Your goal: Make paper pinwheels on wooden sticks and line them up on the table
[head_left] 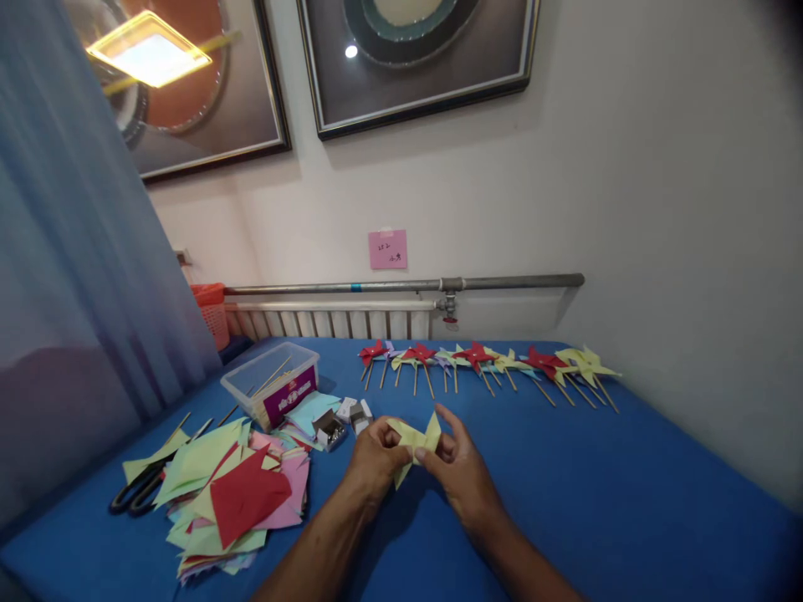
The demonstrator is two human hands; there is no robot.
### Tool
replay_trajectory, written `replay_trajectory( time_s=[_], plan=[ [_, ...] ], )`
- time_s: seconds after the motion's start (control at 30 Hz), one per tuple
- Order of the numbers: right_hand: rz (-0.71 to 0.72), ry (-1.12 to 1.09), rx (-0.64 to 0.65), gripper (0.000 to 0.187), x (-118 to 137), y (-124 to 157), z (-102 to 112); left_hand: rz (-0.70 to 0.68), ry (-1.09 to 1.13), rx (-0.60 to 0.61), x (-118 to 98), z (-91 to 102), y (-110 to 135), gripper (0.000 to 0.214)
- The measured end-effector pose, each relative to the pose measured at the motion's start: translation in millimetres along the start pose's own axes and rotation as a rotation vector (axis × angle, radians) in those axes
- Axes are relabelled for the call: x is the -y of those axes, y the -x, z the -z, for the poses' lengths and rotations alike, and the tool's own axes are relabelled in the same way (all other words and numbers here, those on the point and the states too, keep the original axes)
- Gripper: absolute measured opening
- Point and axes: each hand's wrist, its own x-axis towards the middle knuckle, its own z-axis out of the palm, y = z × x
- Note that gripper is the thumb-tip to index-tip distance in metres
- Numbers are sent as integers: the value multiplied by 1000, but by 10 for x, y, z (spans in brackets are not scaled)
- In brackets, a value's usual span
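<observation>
My left hand and my right hand meet over the blue table, both pinching a yellow paper pinwheel whose folded points stick out above and below my fingers. The right index finger stretches up behind the paper. Left of my hands lies a pile of coloured paper squares with a red sheet on top. A row of finished red, yellow and purple pinwheels on sticks lies along the far side of the table.
A clear plastic box with wooden sticks stands at the left rear. Small open boxes sit beside it. Black scissors lie at the far left. A grey curtain hangs on the left; a radiator and pipe run along the wall.
</observation>
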Motion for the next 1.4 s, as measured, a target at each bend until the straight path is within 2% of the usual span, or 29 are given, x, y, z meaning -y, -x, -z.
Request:
replay_trajectory(
  time_s=[0.07, 0.27, 0.4, 0.57, 0.73, 0.87, 1.03, 1.2, 1.4],
  plan=[
    [-44, -41, 14, 92, -57, -42, 33, 5, -1, 18, -13, 3, 13, 38],
    [-206, 47, 155, 51, -91, -160, 204, 49, -14, 105, -26, 27, 46, 40],
    [-261, 55, 156, 49, -26, -167, 232, 57, -28, 136, -30, 30, 53, 39],
    [-298, 34, 96, 53, 112, -91, 146, 35, -20, 123, -35, 21, 51, 38],
    [-294, 14, 189, 41, 280, 68, 105, 48, -25, 140, -45, 19, 52, 39],
    [-293, 64, 145, 37, 281, 73, 113, 77, -11, 153, -42, 36, 46, 43],
    [-253, 134, 56, 35, 133, -25, 117, 112, 2, 121, -24, 75, 18, 41],
    [-176, 135, 60, 32, 12, -41, 113, 99, -23, 126, -24, 86, 8, 41],
    [-255, 197, -8, 33, 47, -59, 96, 125, -4, 83, -50, 64, 35, 38]
  ],
)
